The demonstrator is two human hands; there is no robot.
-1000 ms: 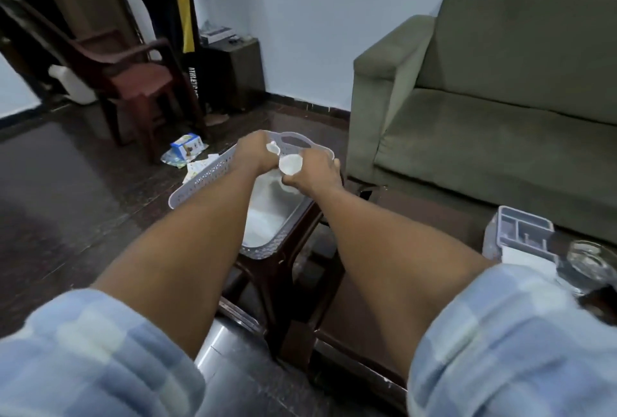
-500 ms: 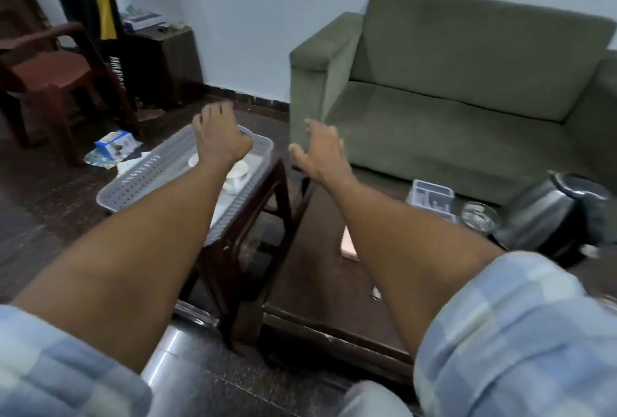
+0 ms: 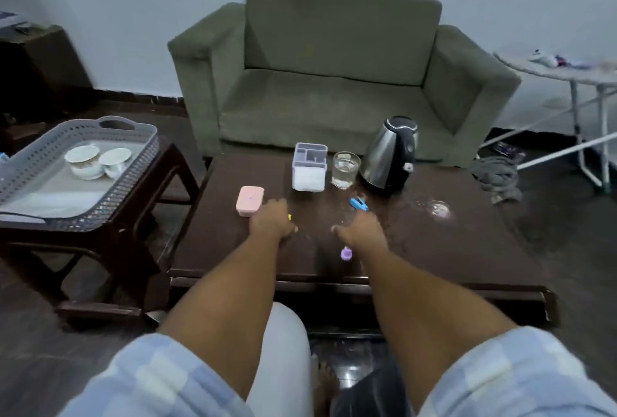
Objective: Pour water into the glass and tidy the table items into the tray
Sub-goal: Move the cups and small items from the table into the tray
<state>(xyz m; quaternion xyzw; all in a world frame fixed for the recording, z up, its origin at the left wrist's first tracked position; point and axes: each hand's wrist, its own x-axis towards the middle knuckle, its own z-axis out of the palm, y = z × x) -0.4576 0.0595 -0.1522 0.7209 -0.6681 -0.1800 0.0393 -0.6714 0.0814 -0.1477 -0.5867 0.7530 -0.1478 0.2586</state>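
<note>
A grey plastic tray (image 3: pixel 128 179) rests on a dark stool at the left and holds two white cups (image 3: pixel 83 159). On the dark coffee table (image 3: pixel 444 249) stand a glass (image 3: pixel 346 169) with water in it, a steel and black kettle (image 3: pixel 390 156) and a white-and-grey organiser box (image 3: pixel 310 166). A pink box (image 3: pixel 249 204) lies front left of the organiser box. A blue clip (image 3: pixel 359 204), a tiny yellow item (image 3: pixel 289 217) and a purple item (image 3: pixel 346 253) lie loose. My left hand (image 3: pixel 270 221) hovers empty beside the pink box. My right hand (image 3: pixel 362 226) reaches out empty, its fingertips just short of the blue clip.
A green sofa (image 3: pixel 334 99) stands behind the table. A clear glass object (image 3: pixel 439 209) lies on the table's right part. At the far right stand a white folding table (image 3: pixel 581 82) and a grey cloth (image 3: pixel 497 178) on the floor. My knee (image 3: pixel 283 350) is below the table's front edge.
Both hands left the tray, where the white cups now sit, and swung right over the coffee table. The view turned right with them.
</note>
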